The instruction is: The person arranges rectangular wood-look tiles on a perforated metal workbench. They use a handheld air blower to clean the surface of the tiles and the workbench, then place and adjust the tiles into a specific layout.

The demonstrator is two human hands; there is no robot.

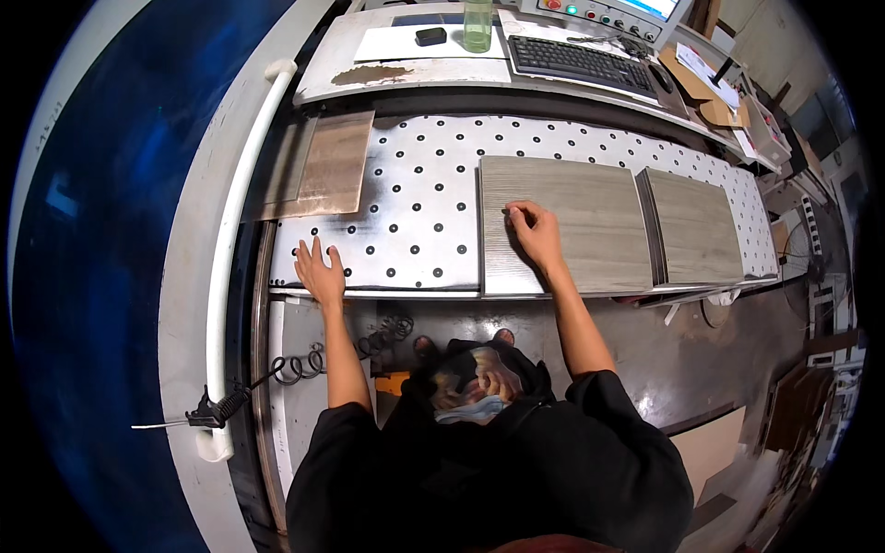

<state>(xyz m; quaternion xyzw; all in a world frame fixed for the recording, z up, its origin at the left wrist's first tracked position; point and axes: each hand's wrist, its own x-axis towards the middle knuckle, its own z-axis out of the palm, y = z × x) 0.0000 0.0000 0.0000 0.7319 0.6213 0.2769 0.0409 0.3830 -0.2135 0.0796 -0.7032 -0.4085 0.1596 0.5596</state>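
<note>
My left hand [320,275] is open, its fingers spread over the near left edge of a white table top [415,198] dotted with black round studs. A wood-grain board [590,221] in grey-brown lies on the studs in front of me. Above its left part is my right hand [536,235], fingers curled together; whatever may be inside them is hidden. To the right rests a second board [696,226] of the same finish, a narrow dark gap between the two. Farther left, a browner panel [336,166] reaches in from beside the machine.
A white rail [241,184] runs along the machine's left side, with a black air gun [218,408] and coiled hose [300,366]. Behind the table, a shelf holds a green bottle [477,26], a keyboard [583,66] and a mouse [661,77]. A loose panel [710,449] leans at lower right.
</note>
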